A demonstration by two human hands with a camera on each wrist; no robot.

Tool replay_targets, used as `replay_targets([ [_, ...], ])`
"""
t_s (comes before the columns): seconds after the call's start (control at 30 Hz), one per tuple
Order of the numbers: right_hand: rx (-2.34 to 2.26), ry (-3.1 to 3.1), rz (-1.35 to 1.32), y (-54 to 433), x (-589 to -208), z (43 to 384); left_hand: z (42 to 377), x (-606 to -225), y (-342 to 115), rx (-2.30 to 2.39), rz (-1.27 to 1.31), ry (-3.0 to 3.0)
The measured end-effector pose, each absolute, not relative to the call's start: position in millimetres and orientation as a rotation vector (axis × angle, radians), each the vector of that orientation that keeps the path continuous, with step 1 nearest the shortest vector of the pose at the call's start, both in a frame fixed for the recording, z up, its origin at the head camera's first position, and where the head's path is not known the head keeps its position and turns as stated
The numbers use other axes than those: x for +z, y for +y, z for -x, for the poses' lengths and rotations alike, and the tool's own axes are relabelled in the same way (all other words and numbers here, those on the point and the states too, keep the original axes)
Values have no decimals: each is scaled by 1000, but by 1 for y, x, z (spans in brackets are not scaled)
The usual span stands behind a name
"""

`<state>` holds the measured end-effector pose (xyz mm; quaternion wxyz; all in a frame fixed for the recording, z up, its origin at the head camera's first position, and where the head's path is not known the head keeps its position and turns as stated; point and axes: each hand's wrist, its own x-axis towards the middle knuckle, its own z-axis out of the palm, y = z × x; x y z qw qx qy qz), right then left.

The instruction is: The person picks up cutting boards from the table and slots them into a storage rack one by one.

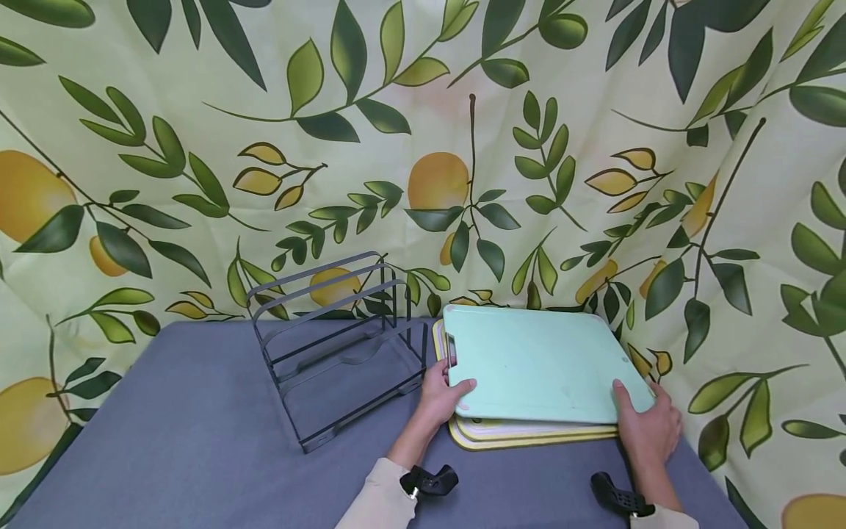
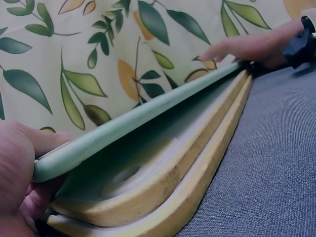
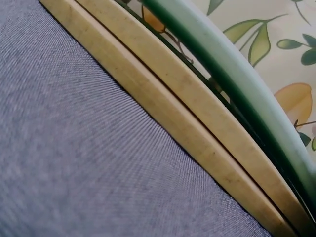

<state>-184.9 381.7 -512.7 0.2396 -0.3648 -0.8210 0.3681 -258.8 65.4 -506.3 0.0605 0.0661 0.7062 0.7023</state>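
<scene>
A mint-green cutting board [image 1: 542, 364] is held at both sides by my hands. My left hand [image 1: 441, 393] grips its left edge near the handle slot, thumb on top and fingers underneath. At the front right corner my right hand [image 1: 649, 426] holds the board, its thumb on the upper face. Beneath lie two pale cutting boards with yellow edges [image 2: 148, 197], stacked on the table. In the left wrist view the green board's near end is raised off the stack, leaving a wedge-shaped gap. The right wrist view shows the board edges but no fingers.
A black metal rack [image 1: 317, 438] with several upright loops stands left of the boards on the grey-blue tablecloth [image 1: 198, 441]. Behind and to the right hangs a curtain [image 1: 377, 162] printed with leaves and orange fruit.
</scene>
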Motion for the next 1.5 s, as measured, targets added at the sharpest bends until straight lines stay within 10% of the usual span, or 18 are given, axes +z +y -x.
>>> replay_targets([
  [1.5, 1083, -2187, 990, 386, -515, 186, 249, -472, 64, 2272, -438, 1900],
])
